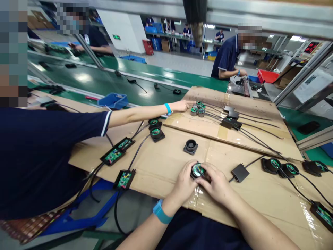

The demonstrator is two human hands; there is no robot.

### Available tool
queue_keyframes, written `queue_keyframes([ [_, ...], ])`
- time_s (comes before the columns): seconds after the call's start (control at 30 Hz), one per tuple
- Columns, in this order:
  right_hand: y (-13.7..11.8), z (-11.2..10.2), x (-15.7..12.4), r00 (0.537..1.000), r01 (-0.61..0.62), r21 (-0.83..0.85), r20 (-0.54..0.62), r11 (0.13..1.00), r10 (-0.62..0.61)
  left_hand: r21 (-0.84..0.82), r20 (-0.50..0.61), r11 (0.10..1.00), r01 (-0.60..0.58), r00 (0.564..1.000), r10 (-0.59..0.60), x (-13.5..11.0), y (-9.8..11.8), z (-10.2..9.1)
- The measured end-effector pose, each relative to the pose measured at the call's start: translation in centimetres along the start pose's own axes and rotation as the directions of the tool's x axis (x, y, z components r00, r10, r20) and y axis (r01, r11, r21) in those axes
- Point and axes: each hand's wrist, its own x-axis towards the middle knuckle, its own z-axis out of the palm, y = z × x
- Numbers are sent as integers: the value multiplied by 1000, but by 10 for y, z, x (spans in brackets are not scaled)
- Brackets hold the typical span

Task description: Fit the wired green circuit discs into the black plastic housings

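Both hands close around a round black housing [197, 170] with a green-rimmed circuit board and thin wires inside. My left hand [185, 178] wraps its left side. My right hand [214, 180] presses at its right, thumb near the board; a dark cable runs under those fingers. Just beyond them sits another black housing [190, 146], its round opening facing up. Right of my hands lies a flat black box [240, 172] with cables at two sides.
A co-worker's hand [182, 106] reaches from the left to small round boards [201, 108] on the raised cardboard [208, 130]. Open boxes with green boards [114, 154] lie left. Cabled housings [272, 165] lie right. A green conveyor [99, 83] runs behind.
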Motion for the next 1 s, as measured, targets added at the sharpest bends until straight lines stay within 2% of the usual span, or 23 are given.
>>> queue_keyframes([
  [0.23, -13, -20, -6, 992, -121, -19, 43, 992, 122, -20, -29, 998, 52, 998, -53, 4, 7, -2],
  [0.43, -16, -21, -7, 981, -129, -76, 135, 989, 138, 9, -41, 1000, 12, 999, -11, 4, 9, -3],
  [0.53, -15, -18, -8, 984, -147, -75, 87, 986, 153, 21, -64, 1000, 11, 998, -10, 4, 9, -2],
  [0.67, -16, -5, -3, 996, -94, -87, -4, 992, 94, 27, -45, 999, 31, 999, -29, 0, 3, 2],
  [0.77, -17, 2, 9, 996, -65, -134, 47, 989, 72, 4, -5, 998, 67, 998, -67, -4, -4, 6],
  [0.87, -15, -3, 20, 994, -44, -136, 92, 990, 56, -41, 14, 996, 85, 996, -84, -7, -9, 7],
  [0.93, -11, -11, 25, 1000, 10, -139, 26, 990, -6, -70, -10, 997, 44, 999, -45, -8, -10, 5],
  [1.0, -3, -18, 27, 988, 39, -167, -144, 985, -64, -109, -73, 994, -19, 997, 11, -9, -10, 1],
])
